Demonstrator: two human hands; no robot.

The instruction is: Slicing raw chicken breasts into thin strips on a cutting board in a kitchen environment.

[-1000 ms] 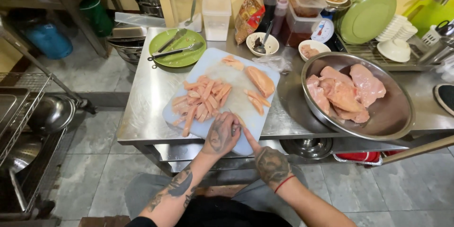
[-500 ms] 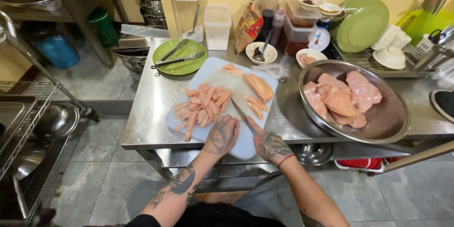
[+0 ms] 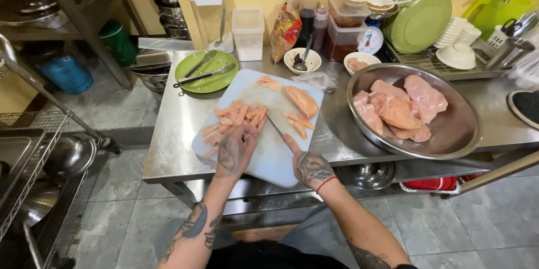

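Note:
A white cutting board (image 3: 278, 154) lies on a steel table (image 3: 174, 134). Several strips of raw chicken (image 3: 233, 120) are piled on its left half, and a bigger chicken piece (image 3: 303, 100) rests at its far right. My left hand (image 3: 234, 151) is curled over the near end of the strip pile and touches the strips. My right hand (image 3: 306, 162) grips a knife (image 3: 275, 126), forefinger stretched along it, with the blade pointing away across the middle of the board.
A large steel bowl (image 3: 466, 129) with raw chicken breasts stands to the right. A green plate (image 3: 208, 72) with tongs sits behind the board. Small bowls, sauce bottles, containers, a scale and a dish rack line the back. Shelves with pots stand left.
My left hand has moved up from the board's near edge onto the strip pile. The right hand with the knife stays near the board's middle.

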